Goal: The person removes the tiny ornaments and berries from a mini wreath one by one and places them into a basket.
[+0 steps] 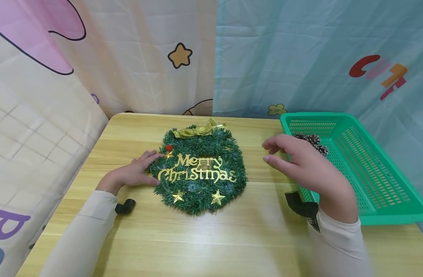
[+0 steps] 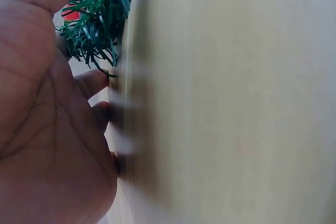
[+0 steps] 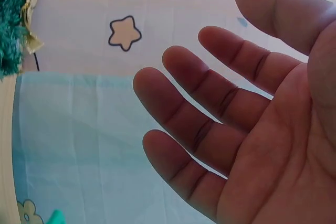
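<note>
A green tinsel wreath (image 1: 197, 192) lies on the table, with gold "Merry Christmas" lettering (image 1: 198, 175) across its middle. A gold ribbon bow (image 1: 197, 131) sits at its top, gold stars (image 1: 218, 197) at its lower part and a red berry (image 1: 169, 147) at its upper left. My left hand (image 1: 137, 171) rests against the wreath's left edge, fingers extended and thumb apart. In the left wrist view, wreath needles (image 2: 100, 24) show beside the palm. My right hand (image 1: 310, 165) hovers right of the wreath, holding nothing, its fingers loosely bent and spread in the right wrist view.
A green plastic basket (image 1: 381, 157) stands on the table at the right, partly behind my right hand and forearm. Several pine cones (image 1: 313, 139) lie in its left side. A printed curtain (image 1: 253, 57) hangs behind the wooden table (image 1: 197, 246).
</note>
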{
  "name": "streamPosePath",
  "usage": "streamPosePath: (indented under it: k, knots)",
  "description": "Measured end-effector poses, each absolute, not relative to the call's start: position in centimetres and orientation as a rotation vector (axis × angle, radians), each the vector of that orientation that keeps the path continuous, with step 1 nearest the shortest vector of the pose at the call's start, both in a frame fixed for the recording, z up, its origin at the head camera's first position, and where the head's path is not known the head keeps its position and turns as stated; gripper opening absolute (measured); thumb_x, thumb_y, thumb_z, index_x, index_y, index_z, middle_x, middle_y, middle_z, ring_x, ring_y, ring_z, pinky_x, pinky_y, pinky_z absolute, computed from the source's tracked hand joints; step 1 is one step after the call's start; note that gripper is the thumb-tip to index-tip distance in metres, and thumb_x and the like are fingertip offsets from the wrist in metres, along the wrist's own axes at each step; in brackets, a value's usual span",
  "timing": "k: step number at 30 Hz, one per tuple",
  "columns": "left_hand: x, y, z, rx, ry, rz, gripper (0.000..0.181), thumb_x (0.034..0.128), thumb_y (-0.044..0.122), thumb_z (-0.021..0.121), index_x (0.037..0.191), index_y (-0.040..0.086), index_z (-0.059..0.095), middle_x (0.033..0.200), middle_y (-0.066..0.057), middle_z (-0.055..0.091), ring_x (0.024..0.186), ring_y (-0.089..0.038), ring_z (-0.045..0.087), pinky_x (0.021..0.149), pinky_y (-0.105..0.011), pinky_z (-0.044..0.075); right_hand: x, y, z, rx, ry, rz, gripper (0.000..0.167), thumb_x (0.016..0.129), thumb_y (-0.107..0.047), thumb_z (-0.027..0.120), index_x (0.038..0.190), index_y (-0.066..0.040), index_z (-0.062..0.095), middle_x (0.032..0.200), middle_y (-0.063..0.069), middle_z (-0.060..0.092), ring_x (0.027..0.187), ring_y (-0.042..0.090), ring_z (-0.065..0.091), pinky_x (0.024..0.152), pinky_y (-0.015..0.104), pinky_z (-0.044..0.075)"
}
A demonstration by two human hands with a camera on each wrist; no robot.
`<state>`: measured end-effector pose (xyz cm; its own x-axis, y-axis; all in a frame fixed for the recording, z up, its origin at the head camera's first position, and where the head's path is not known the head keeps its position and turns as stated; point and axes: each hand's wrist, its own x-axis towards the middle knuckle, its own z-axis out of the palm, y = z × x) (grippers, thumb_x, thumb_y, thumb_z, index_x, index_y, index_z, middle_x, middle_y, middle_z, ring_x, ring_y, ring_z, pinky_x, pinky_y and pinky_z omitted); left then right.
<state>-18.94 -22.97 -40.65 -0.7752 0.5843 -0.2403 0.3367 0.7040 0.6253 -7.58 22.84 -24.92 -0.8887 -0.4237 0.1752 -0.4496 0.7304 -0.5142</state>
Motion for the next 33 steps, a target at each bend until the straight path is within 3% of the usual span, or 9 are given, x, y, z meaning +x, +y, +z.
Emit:
streamPosePath:
  k: [13,33]
  knots:
    - [-19.3,-22.5,-40.7,0.729,2.473,0.81,0.091,0.0849,0.04,0.078,0.156,0.02,0.026,0.163,-0.022,-0.001,0.148,-0.044,-0.01,0.105,-0.075,-0.008,-9.3,19.1,-26.2,0.816,-2.905,0.883,0.031,0.099,-0.022,0.063,0.126,-0.006,0.061,0.124,0.007,0.063,0.11,0.024,0.059,0.091,0.047,0.048]
    - [-18.7,-22.9,-40.5,0.7,2.464,0.823,0.091,0.0849,0.039,0.078,0.156,0.019,0.026,0.163,-0.023,-0.002,0.148,-0.044,-0.011,0.106,-0.074,-0.01,-11.6,14.5,-27.4,0.989,-2.876,0.832,0.032,0.099,-0.024,0.064,0.124,-0.006,0.062,0.118,0.006,0.064,0.102,0.025,0.06,0.09,0.043,0.049]
